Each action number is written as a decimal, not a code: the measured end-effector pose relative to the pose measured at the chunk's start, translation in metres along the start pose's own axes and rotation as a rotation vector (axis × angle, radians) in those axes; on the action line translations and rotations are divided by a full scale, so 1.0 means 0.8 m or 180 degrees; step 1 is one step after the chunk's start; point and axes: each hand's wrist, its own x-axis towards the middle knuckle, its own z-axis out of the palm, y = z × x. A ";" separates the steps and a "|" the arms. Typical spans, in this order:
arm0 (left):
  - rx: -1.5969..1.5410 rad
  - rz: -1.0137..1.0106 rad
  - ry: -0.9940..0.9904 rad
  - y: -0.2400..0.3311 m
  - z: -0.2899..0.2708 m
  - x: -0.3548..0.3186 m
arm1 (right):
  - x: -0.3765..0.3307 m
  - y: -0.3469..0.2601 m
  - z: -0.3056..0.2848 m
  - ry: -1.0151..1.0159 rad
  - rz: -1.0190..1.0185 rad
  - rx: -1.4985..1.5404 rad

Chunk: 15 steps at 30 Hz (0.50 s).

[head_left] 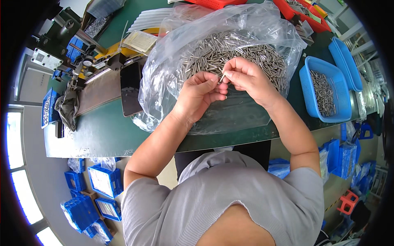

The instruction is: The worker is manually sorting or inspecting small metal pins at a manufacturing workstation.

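My right hand [246, 80] pinches a small metal pin [222, 78] between thumb and fingertips. Close beside it, my left hand [200, 93] is closed, its thumb and index finger pressed together near the pin's lower end. Whether the left fingers hold a pin of their own is hidden. Both hands hover over a large clear plastic bag [164, 82] spread on the green table. Many loose metal pins [258, 57] lie heaped in the bag just beyond my fingers.
A blue basket [342, 107] of similar pins stands at the right, beside another blue basket [349, 61]. Red trays [283, 8] sit at the back. On the left are a dark phone-like slab [130, 88] and a metal bench fixture [88, 61]. Blue crates [104, 180] stand below the table.
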 end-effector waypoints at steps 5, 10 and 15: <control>-0.0012 0.0005 -0.0007 0.000 0.001 -0.001 | 0.000 0.001 0.005 -0.0001 -0.0185 0.0061; 0.0034 0.0046 0.0116 -0.002 -0.001 0.000 | 0.001 0.006 0.006 0.0104 0.0039 -0.0117; 0.0053 0.0126 0.0253 0.000 -0.004 0.001 | 0.010 0.003 -0.028 0.0575 0.0194 0.1463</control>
